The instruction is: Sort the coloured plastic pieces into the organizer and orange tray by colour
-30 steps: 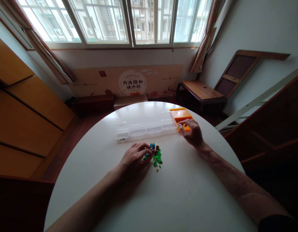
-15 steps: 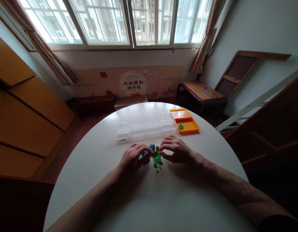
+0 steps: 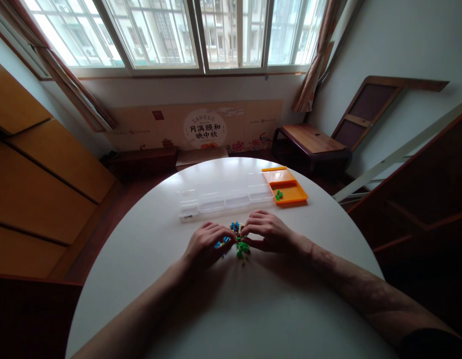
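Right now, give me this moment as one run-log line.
left hand: on small-brick pile | right hand: fingertips at pile | orange tray: holds green bricks | clear organizer: behind pile

a: where is there room on the round table [image 3: 276,309]?

b: the near half is bare, and so is the far left.

a: what blocks the far side?

b: the clear compartment box [image 3: 225,197] and the orange tray [image 3: 291,192] stand in a row, just beyond the small brick pile [image 3: 239,242], with a narrow strip of tabletop between.
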`<state>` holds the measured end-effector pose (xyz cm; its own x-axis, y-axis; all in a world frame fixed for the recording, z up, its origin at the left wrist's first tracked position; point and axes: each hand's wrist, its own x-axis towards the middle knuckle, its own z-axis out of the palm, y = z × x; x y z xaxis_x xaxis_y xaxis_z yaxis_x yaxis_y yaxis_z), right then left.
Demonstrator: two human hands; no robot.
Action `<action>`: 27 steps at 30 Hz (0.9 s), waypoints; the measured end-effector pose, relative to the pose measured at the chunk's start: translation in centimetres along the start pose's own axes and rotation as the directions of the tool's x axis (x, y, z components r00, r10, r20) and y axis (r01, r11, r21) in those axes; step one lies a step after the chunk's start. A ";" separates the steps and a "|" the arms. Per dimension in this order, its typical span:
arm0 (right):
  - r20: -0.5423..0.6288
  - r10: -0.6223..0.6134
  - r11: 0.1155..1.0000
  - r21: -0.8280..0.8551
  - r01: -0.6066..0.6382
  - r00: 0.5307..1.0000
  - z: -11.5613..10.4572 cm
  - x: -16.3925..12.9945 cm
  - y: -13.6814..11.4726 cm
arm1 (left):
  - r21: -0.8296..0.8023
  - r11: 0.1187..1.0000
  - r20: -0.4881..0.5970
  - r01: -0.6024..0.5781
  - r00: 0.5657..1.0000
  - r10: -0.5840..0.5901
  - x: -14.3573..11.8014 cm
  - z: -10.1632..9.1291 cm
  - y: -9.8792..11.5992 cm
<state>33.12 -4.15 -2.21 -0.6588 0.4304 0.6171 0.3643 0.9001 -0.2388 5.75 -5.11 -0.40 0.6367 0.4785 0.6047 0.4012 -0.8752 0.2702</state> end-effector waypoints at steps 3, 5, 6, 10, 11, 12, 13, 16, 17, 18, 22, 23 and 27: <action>-0.003 -0.012 1.000 -0.005 0.012 1.000 0.0 0.0 0.0 | -0.005 1.000 -0.015 -0.010 1.000 0.010 0.1 0.0 0.1; 0.002 -0.017 1.000 -0.005 0.017 1.000 0.0 0.1 -0.1 | -0.007 1.000 -0.015 -0.013 1.000 0.013 0.1 0.0 0.1; 0.004 -0.015 1.000 -0.003 0.015 1.000 0.0 0.1 -0.1 | -0.007 1.000 -0.011 -0.012 1.000 0.012 0.1 0.0 0.1; -0.009 0.009 1.000 0.010 -0.008 1.000 -0.5 0.2 -0.2 | -0.009 1.000 0.004 0.023 1.000 -0.023 -0.1 0.1 0.2; -0.020 0.027 1.000 0.006 -0.026 0.999 -0.8 0.1 -0.1 | -0.014 0.999 0.003 0.033 0.999 -0.033 -0.1 0.1 0.2; -0.033 0.051 0.999 -0.005 -0.051 0.998 -1.2 0.1 0.0 | -0.019 0.999 0.002 0.039 0.999 -0.039 -0.2 0.2 0.2; -0.045 0.079 0.997 -0.020 -0.080 0.996 -1.7 -0.1 0.2 | -0.024 0.999 0.004 0.041 0.999 -0.041 -0.3 0.1 0.2; -0.078 0.165 0.981 -0.091 -0.171 0.983 -3.5 -0.9 1.5 | -0.028 0.999 0.030 0.033 0.999 -0.032 -0.4 0.0 0.3; -0.086 0.193 0.971 -0.123 -0.203 0.977 -4.1 -1.3 2.1 | -0.027 0.999 0.044 0.031 0.999 -0.030 -0.4 0.0 0.3; -0.095 0.220 0.960 -0.158 -0.233 0.971 -4.8 -1.7 2.8 | -0.027 0.999 0.057 0.029 0.998 -0.027 -0.5 0.0 0.3; -0.155 0.339 0.899 -0.238 -0.369 0.928 -6.9 -3.5 5.7 | -0.027 1.000 0.087 0.016 0.996 -0.014 -0.7 0.0 0.2; -0.175 0.370 0.879 -0.251 -0.405 0.912 -7.2 -3.9 6.3 | -0.026 1.000 0.089 0.011 0.996 -0.009 -0.8 0.0 0.1; -0.277 0.478 0.780 -0.303 -0.548 0.833 -7.6 -5.3 8.2 | -0.026 1.000 0.098 -0.004 0.995 0.006 -0.8 0.0 -0.1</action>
<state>44.62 0.37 -1.73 -0.1927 0.7705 0.6076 0.8442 0.4458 -0.2976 5.21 -5.40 -0.90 0.7006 0.4776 0.5301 0.3813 -0.8786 0.2876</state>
